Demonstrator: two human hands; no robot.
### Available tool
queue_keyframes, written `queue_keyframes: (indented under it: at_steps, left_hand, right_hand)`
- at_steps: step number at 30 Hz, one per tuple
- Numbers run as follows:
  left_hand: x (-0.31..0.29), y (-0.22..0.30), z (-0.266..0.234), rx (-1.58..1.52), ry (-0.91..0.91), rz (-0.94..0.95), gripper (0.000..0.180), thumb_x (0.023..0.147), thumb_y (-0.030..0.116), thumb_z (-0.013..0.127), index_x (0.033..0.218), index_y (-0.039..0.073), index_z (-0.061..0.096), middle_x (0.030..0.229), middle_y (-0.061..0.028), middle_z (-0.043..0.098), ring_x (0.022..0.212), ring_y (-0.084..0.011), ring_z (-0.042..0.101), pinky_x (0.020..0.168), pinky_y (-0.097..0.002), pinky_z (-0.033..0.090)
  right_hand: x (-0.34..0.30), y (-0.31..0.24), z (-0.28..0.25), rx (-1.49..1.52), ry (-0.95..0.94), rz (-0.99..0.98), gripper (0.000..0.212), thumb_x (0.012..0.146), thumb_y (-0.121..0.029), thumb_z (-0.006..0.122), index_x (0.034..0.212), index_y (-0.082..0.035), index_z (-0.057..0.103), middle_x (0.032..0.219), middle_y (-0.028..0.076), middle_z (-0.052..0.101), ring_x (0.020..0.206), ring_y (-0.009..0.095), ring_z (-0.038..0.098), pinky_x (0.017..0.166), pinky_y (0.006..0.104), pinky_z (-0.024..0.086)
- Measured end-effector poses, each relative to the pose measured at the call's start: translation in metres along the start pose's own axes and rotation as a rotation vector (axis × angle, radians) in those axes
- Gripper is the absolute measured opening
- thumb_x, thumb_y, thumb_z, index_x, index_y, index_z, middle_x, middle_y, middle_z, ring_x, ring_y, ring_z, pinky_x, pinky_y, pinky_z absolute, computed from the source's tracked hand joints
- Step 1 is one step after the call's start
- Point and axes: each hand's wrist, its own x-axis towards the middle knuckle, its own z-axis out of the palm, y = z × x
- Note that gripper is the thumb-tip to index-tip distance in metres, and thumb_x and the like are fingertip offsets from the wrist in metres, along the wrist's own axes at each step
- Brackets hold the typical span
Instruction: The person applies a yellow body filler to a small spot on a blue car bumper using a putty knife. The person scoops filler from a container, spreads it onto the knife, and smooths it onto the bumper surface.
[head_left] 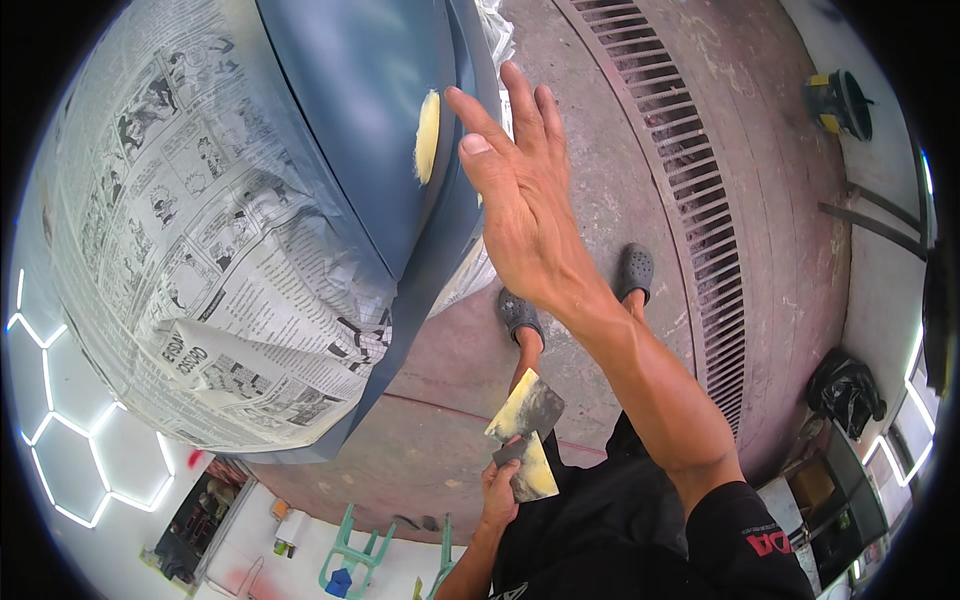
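A blue-grey car body panel (350, 100) fills the upper middle, with an oval patch of pale yellow body filler (427, 138) near its right edge. My right hand (525, 200) is stretched out beside that patch, fingers apart and holding nothing. Its fingertips are close to the panel's edge; whether they touch it I cannot tell. Low in front of my body, my left hand (500, 492) grips two flat filler spreaders. The upper spreader (526, 405) and the lower spreader (535, 470) are both smeared with yellow filler and dark on part of their faces.
Newspaper masking (220, 250) covers the car left of the panel. A long floor drain grate (700, 190) runs along the right. Beyond it are a dark bucket (850, 105) and a black bag (845, 390). A green plastic stool (350, 550) stands at the lower left.
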Motion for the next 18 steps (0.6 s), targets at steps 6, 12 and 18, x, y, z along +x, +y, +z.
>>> queue_keyframes:
  at_steps: [6, 12, 18]
  left_hand:
    - [0.000, -0.001, 0.000, -0.004, 0.000, 0.003, 0.047, 0.097, 0.001, 0.059, 0.143, -0.002, 0.067, 0.137, -0.0091, 0.069, 0.125, -0.0177, 0.063, 0.112, -0.0334, 0.048]
    - [0.001, 0.002, 0.001, -0.017, -0.014, -0.010, 0.048, 0.098, 0.001, 0.058, 0.145, -0.003, 0.064, 0.139, -0.0104, 0.068, 0.127, -0.0190, 0.063, 0.114, -0.0346, 0.047]
    - [0.000, 0.004, 0.002, -0.004, -0.017, -0.003, 0.048, 0.098, 0.001, 0.058, 0.145, -0.003, 0.064, 0.140, -0.0110, 0.068, 0.128, -0.0193, 0.063, 0.114, -0.0349, 0.047]
  right_hand:
    - [0.004, 0.005, 0.003, 0.008, -0.006, 0.004, 0.061, 0.110, -0.043, 0.035, 0.155, -0.010, 0.060, 0.176, 0.028, 0.020, 0.162, 0.054, 0.006, 0.130, 0.0638, 0.009]
    - [-0.004, 0.006, 0.003, -0.044, -0.008, -0.032, 0.059, 0.110, -0.042, 0.037, 0.152, -0.011, 0.063, 0.176, 0.026, 0.021, 0.161, 0.055, 0.007, 0.129, 0.0657, 0.009]
    - [-0.009, 0.007, -0.002, -0.078, -0.011, -0.036, 0.056, 0.110, -0.040, 0.038, 0.151, -0.011, 0.064, 0.176, 0.025, 0.021, 0.161, 0.055, 0.007, 0.128, 0.0662, 0.010]
